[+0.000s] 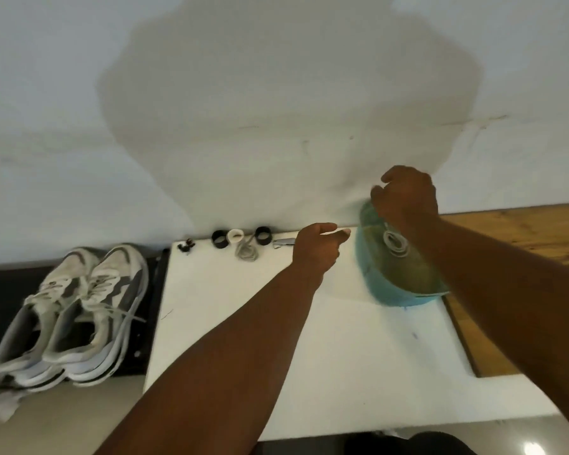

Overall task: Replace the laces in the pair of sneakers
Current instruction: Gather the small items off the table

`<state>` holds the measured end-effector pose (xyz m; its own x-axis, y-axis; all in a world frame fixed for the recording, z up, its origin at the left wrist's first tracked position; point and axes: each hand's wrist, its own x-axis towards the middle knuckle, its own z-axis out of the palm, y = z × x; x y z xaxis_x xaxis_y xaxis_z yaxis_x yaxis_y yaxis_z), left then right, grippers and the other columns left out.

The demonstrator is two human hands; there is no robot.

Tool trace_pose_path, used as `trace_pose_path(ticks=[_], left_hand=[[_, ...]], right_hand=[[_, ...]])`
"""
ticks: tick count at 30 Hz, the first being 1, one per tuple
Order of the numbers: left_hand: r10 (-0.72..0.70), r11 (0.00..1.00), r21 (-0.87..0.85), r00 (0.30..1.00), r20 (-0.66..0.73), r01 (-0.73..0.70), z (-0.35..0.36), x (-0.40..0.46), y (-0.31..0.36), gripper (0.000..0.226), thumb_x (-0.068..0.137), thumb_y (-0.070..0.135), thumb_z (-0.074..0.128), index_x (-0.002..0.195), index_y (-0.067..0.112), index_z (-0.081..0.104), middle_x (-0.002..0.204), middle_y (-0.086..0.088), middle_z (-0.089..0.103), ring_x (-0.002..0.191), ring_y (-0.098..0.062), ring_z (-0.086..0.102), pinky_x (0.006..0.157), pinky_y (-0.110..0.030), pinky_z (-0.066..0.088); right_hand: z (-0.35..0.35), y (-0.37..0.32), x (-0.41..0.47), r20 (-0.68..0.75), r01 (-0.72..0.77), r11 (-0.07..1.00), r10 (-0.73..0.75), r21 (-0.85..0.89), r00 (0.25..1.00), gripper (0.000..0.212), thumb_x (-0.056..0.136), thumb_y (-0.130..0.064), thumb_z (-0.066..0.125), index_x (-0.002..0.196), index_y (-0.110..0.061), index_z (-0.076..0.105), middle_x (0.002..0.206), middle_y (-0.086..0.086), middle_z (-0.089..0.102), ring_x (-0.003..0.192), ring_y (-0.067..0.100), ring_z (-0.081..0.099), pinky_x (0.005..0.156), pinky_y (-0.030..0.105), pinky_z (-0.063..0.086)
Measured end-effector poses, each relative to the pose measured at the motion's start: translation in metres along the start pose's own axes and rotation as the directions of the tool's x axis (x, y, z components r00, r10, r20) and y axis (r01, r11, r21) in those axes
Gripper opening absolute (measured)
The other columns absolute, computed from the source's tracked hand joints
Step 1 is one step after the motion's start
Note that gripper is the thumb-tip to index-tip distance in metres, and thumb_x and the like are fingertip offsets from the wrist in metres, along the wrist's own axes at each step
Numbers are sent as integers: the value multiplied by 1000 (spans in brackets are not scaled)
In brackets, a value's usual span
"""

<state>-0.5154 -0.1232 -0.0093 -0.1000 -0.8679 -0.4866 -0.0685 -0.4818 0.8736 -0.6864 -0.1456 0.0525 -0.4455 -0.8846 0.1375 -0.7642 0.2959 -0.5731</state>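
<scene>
Nearest the camera, two bare forearms are seen reaching out over the white surface (309, 372). Left of it, on the floor, the pair of sneakers (76, 310) is set side by side, toes toward the wall, laces loose. Farther out, the left hand (319, 249) is held above the surface, grip loosely curled, nothing seen in it. The right hand (406, 198) is raised, grip pinched on a thin white lace (395, 245), coiled over a teal bowl (398, 277). Along the wall, two black rings (220, 239) and another lace bundle (246, 252) are laid.
</scene>
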Motion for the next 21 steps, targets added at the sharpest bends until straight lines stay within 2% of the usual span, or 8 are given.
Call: trace_pose_path(ticks=[2,4,7,10,12,15,19,21], left_hand=[[15,999,40,998,-67,-12,-34,-4,-4,33,73,42,87,96,26,69,97,-1,75,75,-18,62,82,-37,54],[28,997,71,990,-142,-18,-73,0,-15,35,66,46,87,88,27,68,88,-5,73,74,-24,65,78,-39,52],[51,990,141,965,-257,-15,-133,9,-33,27,65,47,83,80,28,69,103,-17,75,103,-40,70,95,-51,55],[44,977,211,940,-339,30,-185,19,-56,27,80,42,81,99,25,73,115,-2,73,113,-23,67,105,-43,50],[3,978,196,933,-360,72,-209,30,-75,41,74,51,78,108,27,73,118,1,73,112,-21,68,105,-44,51],[-34,984,150,933,-358,93,-229,52,-100,47,57,65,67,94,37,70,109,6,76,104,-21,73,102,-48,55],[-10,984,163,933,-359,73,-233,60,-100,38,66,62,59,92,37,71,97,10,76,92,-22,75,94,-46,58],[-18,982,167,929,-370,85,-233,64,-97,32,74,55,56,91,34,73,92,10,76,88,-22,76,92,-44,60]], right_hand=[[20,-42,-10,22,95,995,-95,-13,995,27,88,-33,62,108,-18,72,111,0,73,110,25,64,98,30,47],[48,-80,-27,70,126,992,-126,9,990,25,87,-34,63,104,-19,74,111,1,73,111,26,64,98,31,48],[102,-115,-55,209,50,997,-63,66,976,18,82,-31,66,92,-20,75,105,-3,74,104,22,66,85,23,45],[158,-123,-77,369,37,999,-34,0,929,23,82,-36,65,74,-14,67,92,3,74,96,24,69,71,21,36],[187,-120,-87,421,-24,1000,28,-13,907,20,85,-35,62,77,-17,67,82,1,69,97,26,69,70,22,36],[217,-115,-92,432,-85,996,72,12,899,13,84,-30,63,77,-20,60,70,-7,51,95,26,67,69,23,35],[236,-120,-93,334,-142,989,119,43,935,46,82,-60,67,71,-16,61,68,-5,56,83,24,64,69,28,39],[241,-125,-95,314,-120,992,104,35,944,50,78,-66,69,70,-18,58,70,-4,58,82,24,63,69,30,40]])
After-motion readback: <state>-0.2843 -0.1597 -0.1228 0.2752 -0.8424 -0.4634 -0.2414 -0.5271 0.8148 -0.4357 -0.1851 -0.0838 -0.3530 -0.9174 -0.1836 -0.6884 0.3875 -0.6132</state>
